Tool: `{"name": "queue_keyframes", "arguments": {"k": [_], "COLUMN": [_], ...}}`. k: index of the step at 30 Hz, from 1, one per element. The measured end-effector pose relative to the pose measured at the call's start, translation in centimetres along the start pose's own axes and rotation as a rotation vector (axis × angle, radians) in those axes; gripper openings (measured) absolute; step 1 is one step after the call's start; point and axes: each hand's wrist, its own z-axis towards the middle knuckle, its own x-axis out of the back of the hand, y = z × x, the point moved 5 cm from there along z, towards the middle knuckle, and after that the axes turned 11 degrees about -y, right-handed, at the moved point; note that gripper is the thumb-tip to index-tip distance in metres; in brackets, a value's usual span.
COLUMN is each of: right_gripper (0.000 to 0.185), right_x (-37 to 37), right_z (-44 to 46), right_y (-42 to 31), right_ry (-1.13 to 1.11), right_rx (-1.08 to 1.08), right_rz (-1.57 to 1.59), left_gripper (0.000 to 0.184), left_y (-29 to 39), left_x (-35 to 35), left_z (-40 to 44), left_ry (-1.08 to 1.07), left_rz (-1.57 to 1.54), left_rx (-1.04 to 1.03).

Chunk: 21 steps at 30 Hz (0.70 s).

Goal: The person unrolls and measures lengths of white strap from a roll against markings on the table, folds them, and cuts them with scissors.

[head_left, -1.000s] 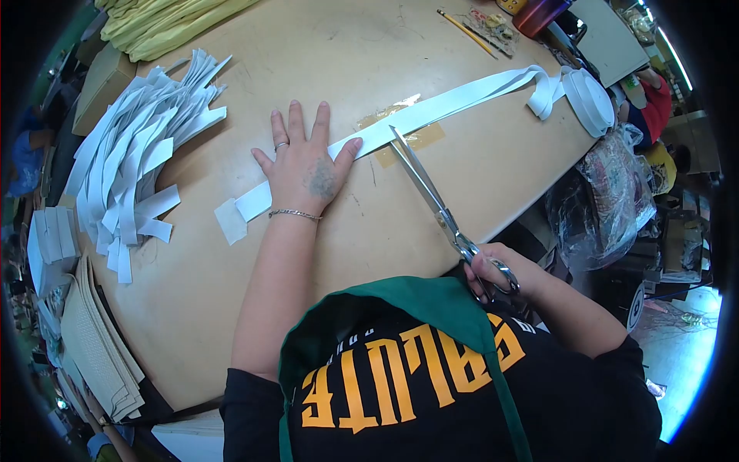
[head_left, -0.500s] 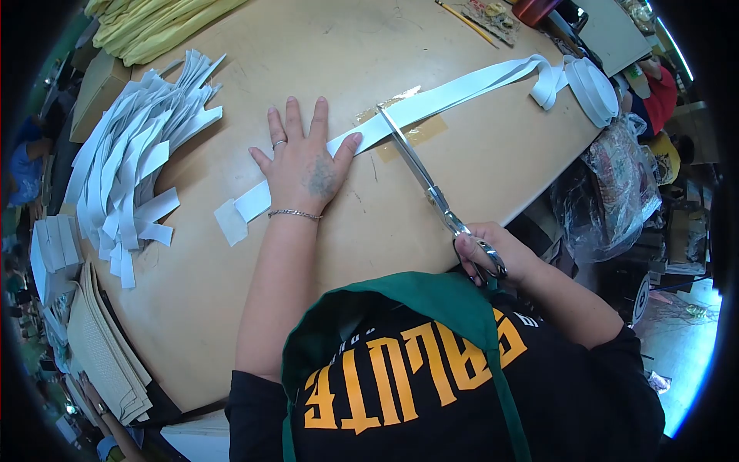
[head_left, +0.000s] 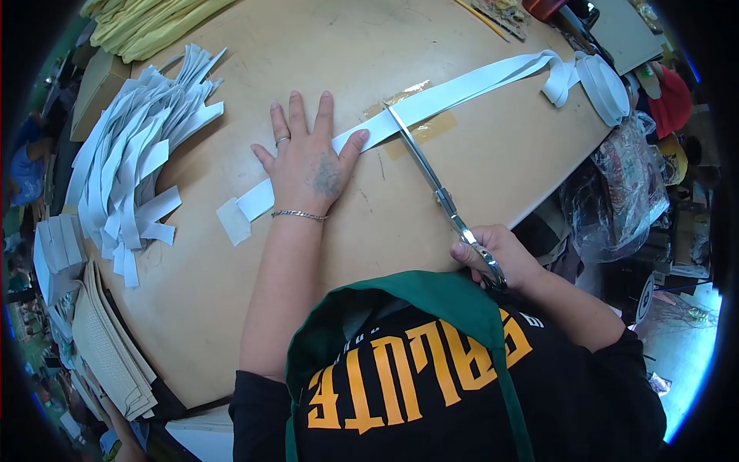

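Observation:
My left hand [head_left: 310, 164] lies flat with fingers spread, pressing a white band [head_left: 439, 98] onto the table. The band runs from under my palm up to the right, where it joins a white roll [head_left: 602, 88]. In my right hand [head_left: 493, 254] are long metal scissors [head_left: 440, 194], gripped by the handles. Their blades look closed or nearly so and cross the band just right of my left thumb. Brown tape [head_left: 431, 132] shows on the table around that spot. A pale piece of tape [head_left: 233, 222] sits by the band's lower left end.
A heap of cut white strips [head_left: 142, 154] lies on the left of the table [head_left: 254, 323]. Yellow cloth [head_left: 150, 23] is at the top left, a pencil [head_left: 481, 19] at the top. Stacked sheets [head_left: 112, 346] lie lower left. Clear plastic [head_left: 616, 192] stands beyond the right edge.
The scissors have moved from the band's lower edge to across it, and their blades have come together. My left hand keeps its place on the band.

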Motion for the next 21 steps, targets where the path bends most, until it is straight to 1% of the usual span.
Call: {"name": "queue_keyframes", "arguments": {"k": [6, 9, 12, 15, 18, 21], "right_gripper": [0.044, 0.046, 0.054, 0.061, 0.065, 0.066], "right_x": [-0.1, -0.3, 0.2, 0.5, 0.6, 0.8], "right_z": [-0.2, 0.0, -0.3, 0.1, 0.1, 0.2], "right_y": [-0.6, -0.2, -0.5, 0.1, -1.6, -2.4], "right_ry": [0.031, 0.012, -0.032, -0.098, -0.126, -0.107], "right_rx": [-0.084, -0.040, -0.033, 0.031, 0.050, 0.037], "right_rz": [-0.033, -0.011, -0.003, 0.043, -0.013, -0.048], "left_gripper": [0.070, 0.071, 0.072, 0.072, 0.072, 0.072], "left_y": [0.0, 0.0, 0.0, 0.0, 0.0, 0.0], "left_x": [0.0, 0.0, 0.0, 0.0, 0.0, 0.0], "left_z": [-0.1, 0.0, -0.1, 0.0, 0.0, -0.1], "left_ry": [0.034, 0.015, 0.001, 0.000, -0.005, -0.003], "left_rz": [-0.002, 0.003, 0.003, 0.008, 0.004, -0.004], "left_rx": [-0.022, -0.010, -0.002, -0.002, -0.001, -0.004]}}
